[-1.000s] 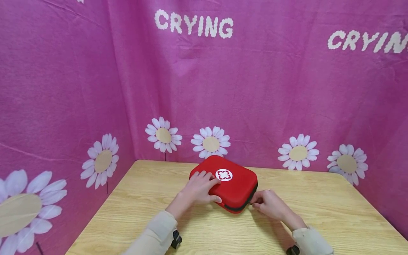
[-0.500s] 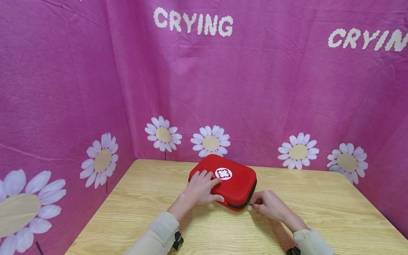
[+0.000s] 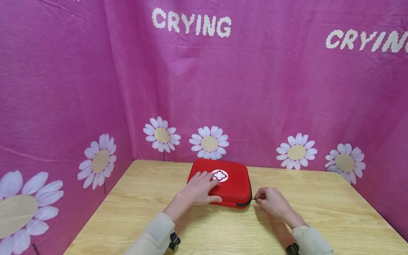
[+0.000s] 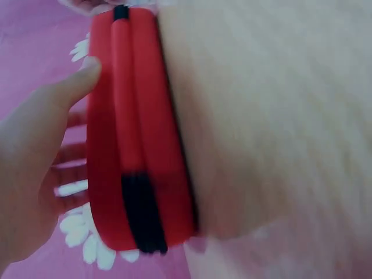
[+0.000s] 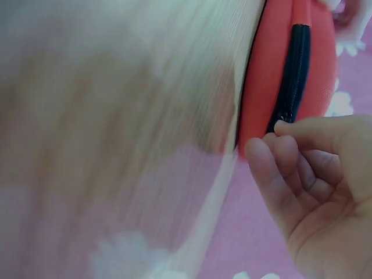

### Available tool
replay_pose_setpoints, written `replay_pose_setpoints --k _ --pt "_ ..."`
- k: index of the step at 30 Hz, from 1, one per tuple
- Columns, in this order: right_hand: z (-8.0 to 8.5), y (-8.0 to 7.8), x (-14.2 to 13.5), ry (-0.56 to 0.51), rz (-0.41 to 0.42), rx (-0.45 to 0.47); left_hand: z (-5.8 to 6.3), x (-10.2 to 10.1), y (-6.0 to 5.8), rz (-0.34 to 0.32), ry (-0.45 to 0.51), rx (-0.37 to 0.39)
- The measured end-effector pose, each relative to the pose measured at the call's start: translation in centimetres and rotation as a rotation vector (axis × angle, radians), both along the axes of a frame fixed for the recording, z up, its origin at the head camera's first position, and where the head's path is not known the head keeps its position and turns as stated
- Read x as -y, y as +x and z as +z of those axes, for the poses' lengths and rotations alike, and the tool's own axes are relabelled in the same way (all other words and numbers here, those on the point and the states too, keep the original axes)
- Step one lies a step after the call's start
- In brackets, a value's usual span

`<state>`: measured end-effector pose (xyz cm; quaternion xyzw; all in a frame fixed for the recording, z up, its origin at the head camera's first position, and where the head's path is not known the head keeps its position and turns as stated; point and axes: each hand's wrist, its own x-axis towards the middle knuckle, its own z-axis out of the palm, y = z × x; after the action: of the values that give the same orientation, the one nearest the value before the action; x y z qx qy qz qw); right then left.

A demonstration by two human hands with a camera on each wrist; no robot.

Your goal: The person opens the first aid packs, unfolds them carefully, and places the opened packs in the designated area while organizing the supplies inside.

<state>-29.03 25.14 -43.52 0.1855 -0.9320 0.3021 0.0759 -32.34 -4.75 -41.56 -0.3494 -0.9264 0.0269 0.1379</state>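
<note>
A red first-aid case [image 3: 234,182] with a white round emblem lies flat and closed near the back of the table. Across the left part of its lid rests my left hand [image 3: 199,189], fingers spread and thumb at the front edge. In the left wrist view that thumb touches the red side of the case [image 4: 154,110]. My right hand [image 3: 272,202] is at the front right corner, pinching the zipper pull [image 3: 253,198] between thumb and index finger. The right wrist view shows the black zipper [image 5: 295,70] running up to those fingertips, which mostly hide the pull.
A wooden table [image 3: 127,212] carries the case, its back edge close behind. Pink cloth [image 3: 248,88] with white daisies and lettering hangs behind and at both sides.
The case has turned counterclockwise, seen from above, so its front edge faces me more squarely. My right hand has shifted slightly right with the pull; my left hand stays on the lid.
</note>
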Motion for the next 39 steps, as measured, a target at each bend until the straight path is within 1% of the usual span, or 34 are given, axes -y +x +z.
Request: replay_pose_setpoints --k 2,4,5,7,10,12,15,18,24,32,39 --pt "0.1 -0.7 -0.5 0.008 -0.044 -0.004 0.4 0.9 0.0 -0.045 0.019 0.063" --pt "0.2 -1.3 -0.9 0.018 -0.077 -0.017 0.5 1.7 -0.2 -0.074 0.032 0.103" --pt "0.2 -1.6 -1.1 0.023 -0.085 -0.025 0.6 2.1 -0.3 -0.078 0.041 0.128" --pt "0.2 -2.2 -1.3 0.034 -0.098 -0.04 0.5 2.8 -0.5 -0.065 0.053 0.181" --pt "0.3 -2.6 -1.4 0.045 -0.104 -0.047 0.2 3.3 -0.6 -0.043 0.07 0.212" --pt "0.2 -2.8 -1.4 0.046 -0.102 -0.042 -0.1 3.4 -0.7 -0.036 0.075 0.201" --pt "0.2 -2.8 -1.5 0.045 -0.1 -0.032 -0.4 3.2 -0.8 -0.028 0.084 0.156" --pt "0.1 -2.8 -1.5 0.048 -0.099 -0.027 -0.6 3.0 -0.8 -0.014 0.079 0.128" --pt "0.1 -2.4 -1.6 0.03 -0.095 -0.02 -0.7 2.6 -0.8 -0.007 0.07 0.11" --pt "-0.3 -1.7 -1.2 -0.01 -0.034 0.014 -1.0 2.1 -0.7 0.021 0.046 0.074" --pt "-0.4 -1.4 -0.5 0.006 -0.028 0.001 -1.1 1.6 -0.7 0.046 0.02 0.052"
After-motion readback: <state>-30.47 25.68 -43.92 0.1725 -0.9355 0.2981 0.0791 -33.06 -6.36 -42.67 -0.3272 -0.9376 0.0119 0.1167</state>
